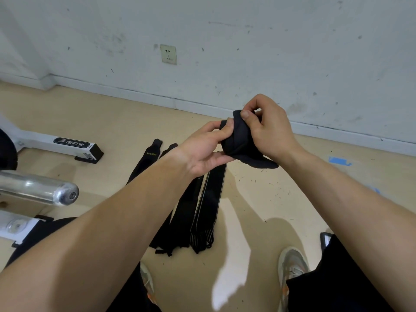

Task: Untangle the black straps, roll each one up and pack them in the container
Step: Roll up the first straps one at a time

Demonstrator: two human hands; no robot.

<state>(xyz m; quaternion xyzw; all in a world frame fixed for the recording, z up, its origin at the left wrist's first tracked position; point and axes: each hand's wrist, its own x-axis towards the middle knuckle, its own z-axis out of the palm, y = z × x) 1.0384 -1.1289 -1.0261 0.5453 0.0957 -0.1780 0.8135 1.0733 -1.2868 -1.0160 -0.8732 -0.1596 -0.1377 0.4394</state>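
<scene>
Rolling step in hand: you hold a tight roll of black elastic fabric strap (236, 140) up in front of you, above the beige floor (270, 199), between both hands. Your left hand (202, 152) grips the roll from the near side, thumb pressed on its top edge, fingers curled beneath. Your right hand (267, 131) pinches the far side, thumb on the outer wrap, fingers bent behind. A short loose tail (267, 164) sticks out under the right wrist, so the roll looks nearly wound but not closed.

The other long flat black straps (202, 208) lie side by side on the floor below your hands, just ahead of your grey trainers (291, 262). They appear untangled. Count uncertain, at least three.

Container: not identifiable in this view.

Judgement: this roll is close to done, several are left to roll, and none is seen packed. The next move calls for wrapping the tail round under steady thumb pressure, since the elastic may spring loose. After that you need to find the container.
</scene>
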